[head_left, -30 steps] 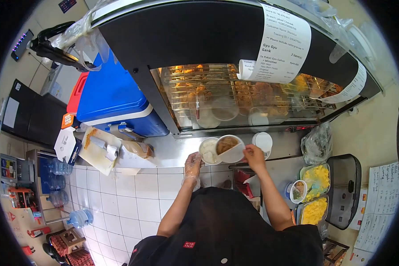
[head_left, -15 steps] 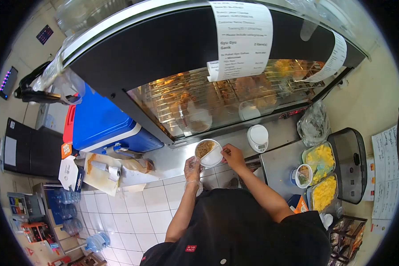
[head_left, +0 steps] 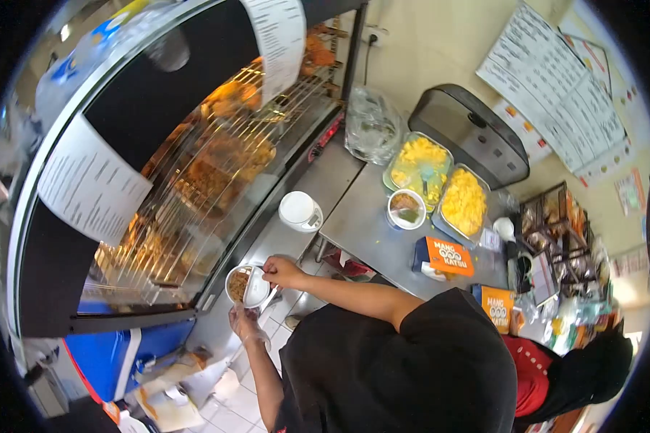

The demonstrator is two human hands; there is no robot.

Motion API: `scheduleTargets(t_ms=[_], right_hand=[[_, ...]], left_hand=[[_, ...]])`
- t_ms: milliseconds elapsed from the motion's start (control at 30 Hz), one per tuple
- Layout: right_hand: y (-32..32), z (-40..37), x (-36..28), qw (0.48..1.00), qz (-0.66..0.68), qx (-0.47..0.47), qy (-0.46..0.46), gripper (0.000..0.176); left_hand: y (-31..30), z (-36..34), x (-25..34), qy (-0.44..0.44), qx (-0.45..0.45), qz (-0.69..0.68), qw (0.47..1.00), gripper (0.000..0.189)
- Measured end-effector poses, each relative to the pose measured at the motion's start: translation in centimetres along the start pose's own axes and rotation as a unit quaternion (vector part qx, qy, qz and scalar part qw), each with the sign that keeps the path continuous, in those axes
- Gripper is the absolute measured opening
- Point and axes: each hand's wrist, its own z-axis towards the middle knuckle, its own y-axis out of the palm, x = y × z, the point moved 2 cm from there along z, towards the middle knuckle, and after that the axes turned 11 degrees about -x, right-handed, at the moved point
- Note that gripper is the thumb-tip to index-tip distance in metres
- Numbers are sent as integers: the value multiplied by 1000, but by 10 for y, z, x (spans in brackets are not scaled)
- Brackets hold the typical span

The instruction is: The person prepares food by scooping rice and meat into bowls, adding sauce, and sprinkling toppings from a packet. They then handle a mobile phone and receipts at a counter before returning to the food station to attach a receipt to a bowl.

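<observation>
- Bowl [head_left: 228, 292] in both hands, just left of and below the frame's centre, beside the counter [head_left: 330, 180]!
- Left hand [head_left: 246, 325], gloved, its grip curled against the lower side, likely for steadiness.
- Right hand [head_left: 284, 273]: grip pinching a white half-round piece [head_left: 258, 287] by its edge, presumably so fingertips avoid the brown food [head_left: 238, 284].
- Mouth faces the camera; round, so no long axis; the piece's straight edge runs near-upright in frame, top leaning right.

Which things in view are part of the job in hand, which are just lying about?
In the job:
round white bowl, in the left hand
brown food in it
white half-round piece, in the right hand

Apparently just lying about:
digital scale
Mang Katsu boxes
clear plastic bag
blue cooler
</observation>
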Motion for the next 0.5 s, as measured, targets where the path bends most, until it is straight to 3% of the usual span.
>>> scheduleTargets(t_ms=[133, 233, 333, 400, 467, 500], right_hand=[[0, 0, 12, 997, -64, 36, 15, 24], [-10, -15, 11, 994, -83, 75, -4, 23], [-35, -44, -12, 994, 21, 105, 19, 23], [-69, -60, -15, 992, -26, 120, 15, 23], [-114, -71, 31, 970, -88, 203, -100, 25], [-113, -112, -42, 979, -44, 196, 42, 30]], left_hand=[[2, 5, 12, -55, -58, 136, 987, 11], [20, 6, 12, -52, -113, 148, 981, 12], [60, -7, 14, -41, -175, 177, 968, 8], [95, -11, 9, -88, -210, 263, 938, 8], [131, -13, -8, -114, -271, 294, 909, 14], [142, -1, -34, -61, -337, 339, 876, 15]])
